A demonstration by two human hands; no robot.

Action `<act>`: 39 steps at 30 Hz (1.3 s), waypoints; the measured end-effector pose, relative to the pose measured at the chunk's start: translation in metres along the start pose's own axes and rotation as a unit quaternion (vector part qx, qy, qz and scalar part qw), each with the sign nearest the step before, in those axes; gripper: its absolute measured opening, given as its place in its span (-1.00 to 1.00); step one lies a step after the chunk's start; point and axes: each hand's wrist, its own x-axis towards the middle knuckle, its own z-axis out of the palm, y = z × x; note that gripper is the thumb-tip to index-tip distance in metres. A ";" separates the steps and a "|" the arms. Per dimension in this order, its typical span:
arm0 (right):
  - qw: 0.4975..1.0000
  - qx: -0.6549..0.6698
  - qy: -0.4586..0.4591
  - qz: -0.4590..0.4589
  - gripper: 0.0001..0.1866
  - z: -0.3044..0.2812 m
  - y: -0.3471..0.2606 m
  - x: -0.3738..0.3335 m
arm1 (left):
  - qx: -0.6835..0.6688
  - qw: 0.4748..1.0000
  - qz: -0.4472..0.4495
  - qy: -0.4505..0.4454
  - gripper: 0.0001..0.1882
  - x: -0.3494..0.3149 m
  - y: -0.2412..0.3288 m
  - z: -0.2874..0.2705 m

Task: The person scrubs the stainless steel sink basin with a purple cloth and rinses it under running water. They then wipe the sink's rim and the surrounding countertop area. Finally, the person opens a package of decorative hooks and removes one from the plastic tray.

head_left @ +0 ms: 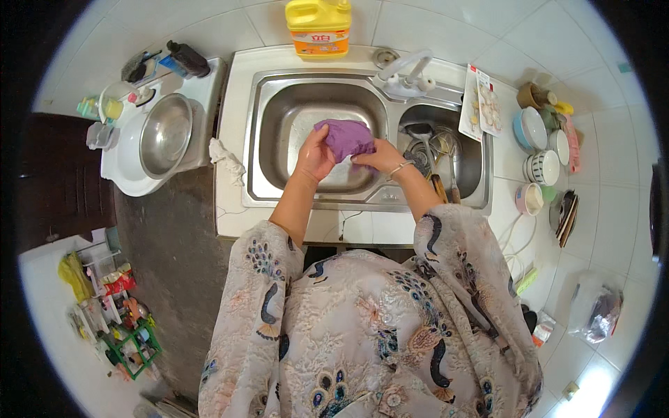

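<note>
In the head view, you look down at a steel sink set in a white table, and both your hands are on one purple cloth. The cloth is bunched up, and you hold it over the big bowl of the sink, close to its right side. Your left hand grips the left end of the cloth. Your right hand has its fingers on the lower right edge and holds it there. Your hands are close to each other, with the cloth between them. A thin bracelet goes around your right wrist. To the right is the small bowl of the sink, with a black ladle and other kitchen tools in it. The white tap stands at the back, near where the two bowls meet. A big yellow jug stands behind the big bowl. A crumpled white rag lies on the table, left of the sink. A white card with pictures on it lies by the back right corner of the sink. More to the right, you can see a blue and white bowl and a striped bowl. Far to the left, a round metal basin sits tilted on a white washbasin.
</note>
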 end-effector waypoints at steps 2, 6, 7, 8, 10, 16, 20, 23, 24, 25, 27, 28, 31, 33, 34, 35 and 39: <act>0.988 0.145 0.028 -0.051 -0.58 0.011 0.004 -0.001 | -0.009 1.000 -0.008 -0.019 -0.63 -0.004 0.001 -0.001; 0.999 0.039 0.011 0.008 -0.63 0.002 0.015 0.020 | 0.012 0.998 0.030 0.058 -0.67 -0.009 0.016 -0.018; 0.997 0.019 0.059 -0.051 -0.68 0.002 0.022 0.027 | 0.028 0.992 0.042 0.120 -0.60 -0.003 0.019 -0.034; 0.993 -0.051 0.082 -0.062 -0.70 0.004 0.006 0.022 | 0.069 0.990 0.036 0.122 -0.59 -0.004 0.026 -0.039; 0.970 -0.189 0.126 -0.085 -0.74 0.007 -0.026 0.015 | 0.153 0.980 0.021 0.126 -0.56 -0.007 0.036 -0.047; 0.973 0.029 0.177 -0.146 -0.68 0.046 -0.047 0.035 | 0.280 0.944 -0.032 0.171 -0.64 -0.003 0.025 -0.046; 0.938 0.075 0.272 -0.200 -0.66 0.066 -0.041 0.053 | 0.016 0.995 -0.053 0.078 -0.50 -0.015 0.004 -0.043; 0.917 0.086 0.299 -0.249 -0.63 0.071 -0.025 0.055 | -0.094 0.993 -0.070 0.015 -0.42 -0.026 0.011 -0.019; 0.922 0.073 0.299 -0.233 -0.63 0.069 -0.017 0.054 | -0.084 0.994 -0.072 0.009 -0.41 -0.029 0.014 -0.012; 0.926 0.060 0.300 -0.220 -0.64 0.066 -0.016 0.051 | -0.072 0.995 -0.073 0.000 -0.40 -0.029 0.017 -0.007; 0.938 0.023 0.292 -0.183 -0.65 0.054 -0.016 0.043 | 0.039 0.995 -0.084 0.040 -0.41 -0.023 0.018 -0.023; 0.945 0.000 0.283 -0.161 -0.65 0.045 -0.017 0.040 | 0.095 0.990 -0.089 0.060 -0.42 -0.019 0.019 -0.032; 0.944 0.113 0.281 -0.131 -0.64 0.026 -0.007 0.043 | 0.188 0.970 -0.143 0.053 -0.51 -0.021 0.028 -0.041; 0.924 0.207 0.296 -0.128 -0.62 0.020 0.021 0.064 | 0.177 0.970 -0.157 0.051 -0.54 -0.019 0.026 -0.038; 0.918 0.241 0.293 -0.112 -0.62 0.024 0.018 0.062 | 0.142 0.977 -0.151 0.056 -0.56 -0.017 0.021 -0.036; 0.912 0.275 0.290 -0.095 -0.62 0.030 0.014 0.059 | 0.108 0.982 -0.144 0.062 -0.58 -0.016 0.015 -0.034; 0.945 0.213 0.245 -0.025 -0.62 0.026 0.017 0.049 | 0.117 0.982 -0.144 0.025 -0.63 -0.017 0.011 -0.024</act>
